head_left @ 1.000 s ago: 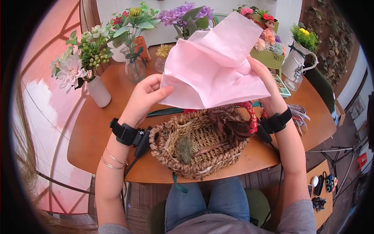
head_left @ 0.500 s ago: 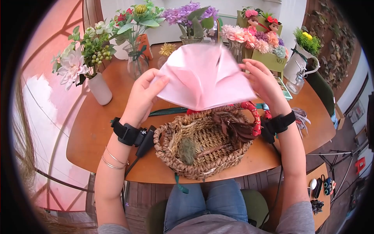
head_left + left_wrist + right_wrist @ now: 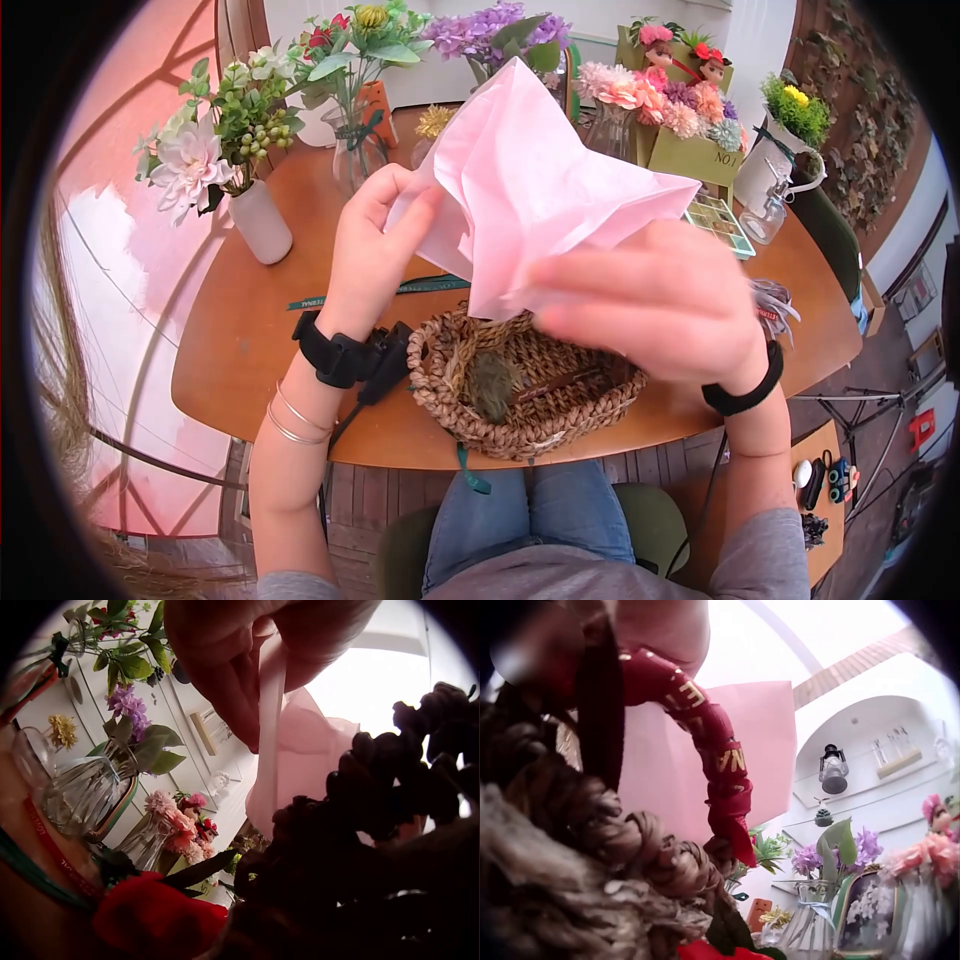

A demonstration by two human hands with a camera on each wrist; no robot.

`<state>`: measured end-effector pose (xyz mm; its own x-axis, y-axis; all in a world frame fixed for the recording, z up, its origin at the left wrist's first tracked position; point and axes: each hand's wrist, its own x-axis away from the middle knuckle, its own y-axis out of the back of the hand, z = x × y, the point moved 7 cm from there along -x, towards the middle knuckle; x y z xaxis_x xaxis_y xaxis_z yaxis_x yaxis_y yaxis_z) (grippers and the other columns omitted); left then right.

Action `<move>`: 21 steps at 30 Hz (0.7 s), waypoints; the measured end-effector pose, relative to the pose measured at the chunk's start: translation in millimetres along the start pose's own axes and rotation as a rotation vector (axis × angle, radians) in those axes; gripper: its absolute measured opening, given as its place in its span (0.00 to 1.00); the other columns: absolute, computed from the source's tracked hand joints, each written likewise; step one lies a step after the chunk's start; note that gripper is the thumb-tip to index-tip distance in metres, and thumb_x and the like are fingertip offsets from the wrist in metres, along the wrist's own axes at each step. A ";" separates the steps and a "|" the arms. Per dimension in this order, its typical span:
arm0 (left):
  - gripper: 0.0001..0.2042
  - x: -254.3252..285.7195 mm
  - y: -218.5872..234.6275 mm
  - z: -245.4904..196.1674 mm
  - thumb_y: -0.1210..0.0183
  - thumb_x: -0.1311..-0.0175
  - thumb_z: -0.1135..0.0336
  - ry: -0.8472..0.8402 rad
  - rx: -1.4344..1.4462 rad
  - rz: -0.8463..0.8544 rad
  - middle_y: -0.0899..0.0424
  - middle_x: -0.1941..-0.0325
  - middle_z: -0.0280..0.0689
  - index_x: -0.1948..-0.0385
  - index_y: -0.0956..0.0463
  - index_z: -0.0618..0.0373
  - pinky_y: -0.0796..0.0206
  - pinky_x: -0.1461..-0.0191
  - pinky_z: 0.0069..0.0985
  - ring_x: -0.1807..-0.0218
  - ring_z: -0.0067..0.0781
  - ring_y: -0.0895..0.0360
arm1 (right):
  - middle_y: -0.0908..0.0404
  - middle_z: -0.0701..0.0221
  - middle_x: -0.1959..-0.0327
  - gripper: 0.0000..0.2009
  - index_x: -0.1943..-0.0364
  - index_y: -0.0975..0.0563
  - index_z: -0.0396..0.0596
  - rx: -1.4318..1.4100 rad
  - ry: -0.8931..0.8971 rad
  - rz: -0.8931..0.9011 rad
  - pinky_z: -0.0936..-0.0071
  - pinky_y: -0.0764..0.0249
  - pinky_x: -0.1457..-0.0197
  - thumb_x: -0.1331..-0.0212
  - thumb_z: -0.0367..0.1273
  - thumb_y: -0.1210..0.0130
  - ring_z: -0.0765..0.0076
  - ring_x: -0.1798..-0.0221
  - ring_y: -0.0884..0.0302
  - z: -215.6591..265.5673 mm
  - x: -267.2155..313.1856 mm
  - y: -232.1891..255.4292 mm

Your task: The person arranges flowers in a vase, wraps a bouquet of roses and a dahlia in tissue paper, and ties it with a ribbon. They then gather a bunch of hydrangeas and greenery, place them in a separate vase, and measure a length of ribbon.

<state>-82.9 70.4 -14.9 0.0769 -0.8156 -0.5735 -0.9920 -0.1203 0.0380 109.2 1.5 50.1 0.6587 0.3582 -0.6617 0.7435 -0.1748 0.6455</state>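
Note:
A folded sheet of pink paper [image 3: 540,190] is held above a woven basket [image 3: 530,435]. My left hand [image 3: 375,245] pinches its left side between thumb and fingers; the left wrist view shows the left hand [image 3: 255,652] gripping the paper's edge. At the paper's lower front edge is my right hand [image 3: 660,305], blurred, its fingertips pinching the edge. In the basket lie a grey-green clump [image 3: 491,386] and a brown stick. A red ribbon-wrapped handle [image 3: 724,757] crosses in front of the paper in the right wrist view.
Vases of flowers [image 3: 262,222] stand along the table's back left. Behind the paper are purple flowers and a green flower box [image 3: 690,158]. A white pitcher [image 3: 765,165] and a glass spray bottle [image 3: 766,218] stand at the right. Green ribbon [image 3: 430,284] lies behind the basket.
My right hand has moved from the paper's right side down and inward to its lower front edge. The paper has been turned and folded into a pointed shape, while my left hand keeps hold.

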 end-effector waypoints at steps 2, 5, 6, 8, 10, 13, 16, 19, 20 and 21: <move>0.02 0.2 -0.7 -1.1 0.52 0.42 0.71 0.003 0.000 0.003 0.27 0.71 0.29 0.72 0.34 0.57 0.37 0.66 0.13 0.69 0.13 0.30 | 0.25 0.69 0.60 0.16 0.64 0.25 0.48 0.121 -0.028 0.061 0.82 0.34 0.73 0.65 0.26 0.47 0.74 0.76 0.33 5.6 -0.8 -8.5; 0.02 0.9 -1.6 -3.4 0.51 0.43 0.71 -0.002 -0.004 0.005 0.28 0.71 0.27 0.72 0.32 0.58 0.40 0.65 0.12 0.68 0.11 0.32 | 0.25 0.72 0.60 0.16 0.64 0.25 0.52 0.287 0.089 0.027 0.81 0.33 0.72 0.65 0.28 0.46 0.75 0.74 0.32 15.0 -0.6 -13.0; 0.03 1.2 -2.0 -4.2 0.50 0.43 0.71 -0.009 -0.009 0.005 0.28 0.72 0.25 0.73 0.31 0.58 0.42 0.63 0.12 0.67 0.10 0.34 | 0.25 0.72 0.60 0.16 0.64 0.25 0.53 0.328 0.129 0.006 0.80 0.32 0.72 0.65 0.29 0.46 0.74 0.73 0.31 18.2 -0.5 -13.2; 0.03 1.0 -2.8 -4.8 0.49 0.44 0.71 0.002 0.028 0.003 0.28 0.72 0.25 0.73 0.31 0.58 0.42 0.63 0.12 0.68 0.10 0.34 | 0.26 0.71 0.61 0.16 0.64 0.25 0.53 0.382 0.057 0.062 0.78 0.31 0.71 0.65 0.30 0.46 0.72 0.71 0.30 15.0 -0.4 -16.6; 0.03 0.9 -2.8 -4.4 0.49 0.44 0.70 -0.004 0.066 -0.019 0.29 0.73 0.25 0.74 0.31 0.58 0.42 0.64 0.11 0.69 0.10 0.35 | 0.26 0.69 0.64 0.15 0.65 0.25 0.50 0.395 -0.154 0.152 0.73 0.30 0.68 0.65 0.28 0.48 0.68 0.68 0.28 -0.2 3.5 -18.3; 0.03 -0.1 -0.3 -8.1 0.49 0.43 0.70 -0.044 0.083 -0.069 0.28 0.73 0.25 0.73 0.31 0.58 0.42 0.64 0.11 0.69 0.11 0.34 | 0.31 0.70 0.71 0.12 0.69 0.28 0.47 0.532 -0.269 0.065 0.73 0.31 0.69 0.65 0.27 0.50 0.67 0.71 0.30 -30.6 19.0 -9.1; 0.04 -2.4 12.4 0.1 0.49 0.43 0.69 0.018 0.096 -0.111 0.28 0.72 0.26 0.72 0.31 0.59 0.42 0.63 0.12 0.68 0.11 0.34 | 0.31 0.69 0.71 0.10 0.71 0.27 0.44 0.350 -0.468 0.034 0.74 0.32 0.66 0.63 0.24 0.47 0.66 0.68 0.30 -57.0 36.7 1.3; 0.05 -2.7 11.8 -1.3 0.50 0.43 0.68 -0.025 0.138 -0.108 0.27 0.71 0.27 0.70 0.30 0.59 0.41 0.63 0.12 0.67 0.12 0.33 | 0.31 0.68 0.71 0.10 0.71 0.27 0.42 0.208 -0.577 -0.031 0.75 0.33 0.65 0.62 0.26 0.43 0.65 0.67 0.31 -78.0 54.2 10.6; 0.05 -3.2 11.1 -0.8 0.50 0.43 0.68 -0.024 0.140 -0.105 0.27 0.71 0.27 0.70 0.30 0.59 0.41 0.63 0.12 0.67 0.12 0.33 | 0.31 0.68 0.71 0.11 0.71 0.27 0.41 0.181 -0.603 -0.072 0.75 0.33 0.65 0.62 0.28 0.41 0.64 0.67 0.31 -83.2 58.2 14.5; 0.05 -3.1 10.0 -0.8 0.50 0.42 0.68 -0.031 0.121 -0.099 0.28 0.70 0.27 0.69 0.31 0.58 0.40 0.63 0.13 0.67 0.12 0.32 | 0.31 0.68 0.71 0.11 0.71 0.27 0.41 0.183 -0.606 -0.071 0.75 0.33 0.65 0.62 0.28 0.41 0.64 0.67 0.31 -85.6 60.4 15.8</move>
<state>-93.0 71.3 -12.1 0.1732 -0.7850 -0.5948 -0.9848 -0.1284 -0.1172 150.8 98.9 53.0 0.5158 -0.1990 -0.8333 0.7599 -0.3430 0.5522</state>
